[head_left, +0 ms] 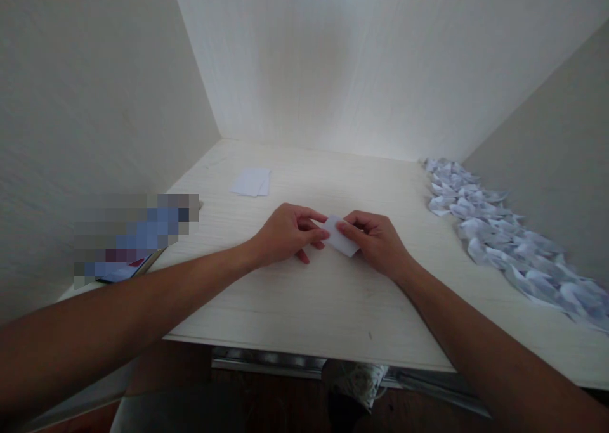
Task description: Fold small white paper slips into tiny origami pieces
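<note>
The small white folded paper slip [341, 236] is pinched just above the pale wooden bench [333, 306] between the closed grip of the left hand [285, 233] and right hand [375, 239], and is probably best creased with edges aligned and pressed firmly.

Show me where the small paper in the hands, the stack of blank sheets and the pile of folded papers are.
small paper [343, 238], head view, its middle between both hands.
stack of blank sheets [250, 182], head view, top sheet.
pile of folded papers [499, 233], head view, middle of pile.
</note>
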`<state>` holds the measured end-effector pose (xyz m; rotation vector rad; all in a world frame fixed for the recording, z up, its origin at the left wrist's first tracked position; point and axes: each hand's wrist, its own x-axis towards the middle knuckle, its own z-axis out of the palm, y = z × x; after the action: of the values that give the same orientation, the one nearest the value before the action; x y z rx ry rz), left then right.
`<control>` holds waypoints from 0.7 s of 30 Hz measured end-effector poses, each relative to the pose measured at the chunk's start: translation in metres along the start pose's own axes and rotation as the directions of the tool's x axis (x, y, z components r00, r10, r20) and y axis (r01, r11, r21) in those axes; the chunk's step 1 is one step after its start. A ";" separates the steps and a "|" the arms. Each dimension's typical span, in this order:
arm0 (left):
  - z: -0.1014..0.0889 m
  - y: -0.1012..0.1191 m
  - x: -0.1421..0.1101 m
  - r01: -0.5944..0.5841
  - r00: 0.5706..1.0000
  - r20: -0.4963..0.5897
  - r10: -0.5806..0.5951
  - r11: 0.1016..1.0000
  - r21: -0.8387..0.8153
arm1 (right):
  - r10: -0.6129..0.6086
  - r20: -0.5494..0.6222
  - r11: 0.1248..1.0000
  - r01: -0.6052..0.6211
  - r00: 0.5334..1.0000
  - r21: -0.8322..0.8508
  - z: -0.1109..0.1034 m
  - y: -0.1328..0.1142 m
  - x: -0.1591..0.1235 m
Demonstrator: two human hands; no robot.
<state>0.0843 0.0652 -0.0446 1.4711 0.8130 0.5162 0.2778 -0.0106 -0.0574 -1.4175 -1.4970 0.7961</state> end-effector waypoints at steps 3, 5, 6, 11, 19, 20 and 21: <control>0.000 0.000 -0.001 -0.008 1.000 0.012 0.008 1.000 0.027 | -0.014 0.003 1.000 0.014 1.000 0.014 0.001 0.001 0.000; 0.000 0.001 -0.001 -0.010 1.000 0.015 0.009 0.999 0.051 | -0.019 0.000 1.000 0.019 1.000 0.024 0.001 0.001 0.000; 0.001 0.001 -0.001 -0.011 1.000 0.015 0.010 0.998 0.060 | -0.020 -0.003 0.999 0.020 1.000 0.026 0.001 0.001 0.000; 0.001 0.004 -0.001 -0.010 1.000 0.027 0.007 0.996 0.089 | -0.023 -0.003 1.000 0.023 1.000 0.016 0.001 0.002 0.000; 0.002 0.001 -0.003 -0.001 0.999 0.033 -0.001 0.998 0.068 | -0.043 0.001 0.997 0.043 0.999 0.070 0.002 0.003 0.000; 0.002 0.001 -0.003 -0.008 0.999 0.042 0.006 0.998 0.068 | -0.051 0.001 0.996 0.050 0.999 0.080 0.002 0.002 0.000; 0.003 0.002 -0.003 -0.012 0.999 0.049 0.009 0.997 0.071 | -0.056 0.005 0.995 0.056 0.998 0.088 0.002 0.002 0.000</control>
<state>0.0844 0.0611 -0.0427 1.5489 0.7927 0.4616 0.2762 -0.0103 -0.0599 -1.3030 -1.4827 0.8237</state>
